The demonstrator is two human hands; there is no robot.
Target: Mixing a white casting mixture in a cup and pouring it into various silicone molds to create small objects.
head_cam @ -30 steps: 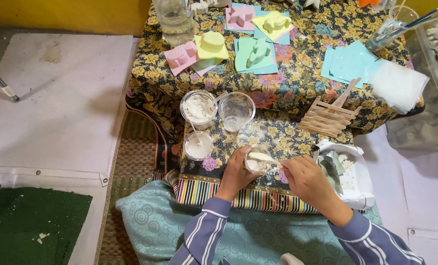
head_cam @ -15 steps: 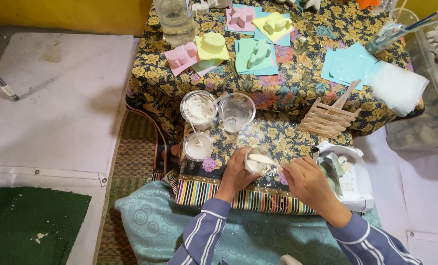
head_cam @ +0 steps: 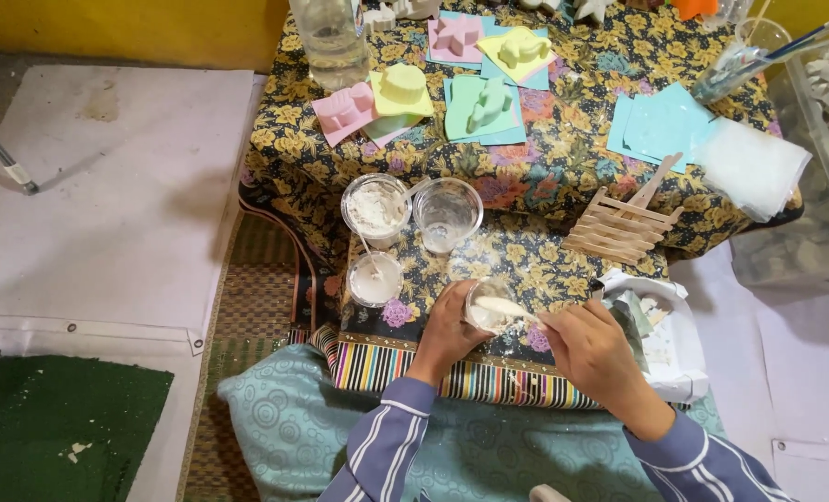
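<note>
My left hand (head_cam: 449, 327) grips a small clear plastic cup (head_cam: 487, 310) holding white paste, just above the floral cloth. My right hand (head_cam: 589, 349) holds a flat wooden stick (head_cam: 509, 309) whose white-coated end lies across the cup's mouth. Beyond the cup stand a cup of white powder (head_cam: 375, 208), an almost empty clear cup (head_cam: 447, 214) and a smaller cup of white paste (head_cam: 375, 278) with a stick in it.
Pastel moulds on coloured paper squares (head_cam: 475, 102) lie on the far side of the table (head_cam: 572, 158), with a clear bottle (head_cam: 331, 42), a bundle of wooden sticks (head_cam: 619, 223), a white cloth (head_cam: 751, 167) and an open white bag (head_cam: 661, 325) at my right.
The stick in my right hand has shifted slightly across the cup; both hands stay over the same spot.
</note>
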